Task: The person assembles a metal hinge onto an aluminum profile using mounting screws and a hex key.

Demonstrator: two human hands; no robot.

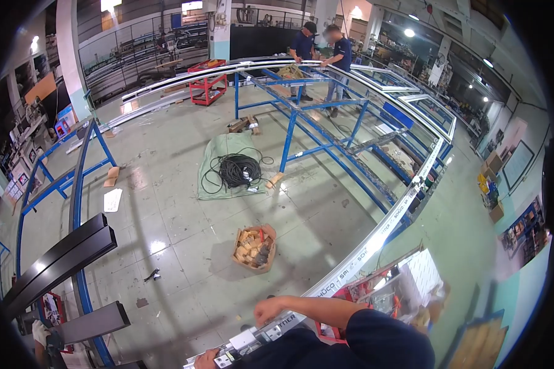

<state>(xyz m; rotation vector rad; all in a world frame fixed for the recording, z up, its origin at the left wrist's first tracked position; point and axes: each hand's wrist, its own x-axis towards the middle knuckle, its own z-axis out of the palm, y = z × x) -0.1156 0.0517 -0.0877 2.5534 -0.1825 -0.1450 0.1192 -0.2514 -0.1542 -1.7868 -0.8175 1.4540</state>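
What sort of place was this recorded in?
Most likely a metal-fabrication workshop: long curved silvery aluminium profiles lie on blue tubular steel stands, a coil of black cable lies on a green sheet on the glossy floor, and two people work at the far end.

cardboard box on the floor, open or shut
Open: the cardboard box has its flaps folded out, and pale wooden blocks show inside it from above.
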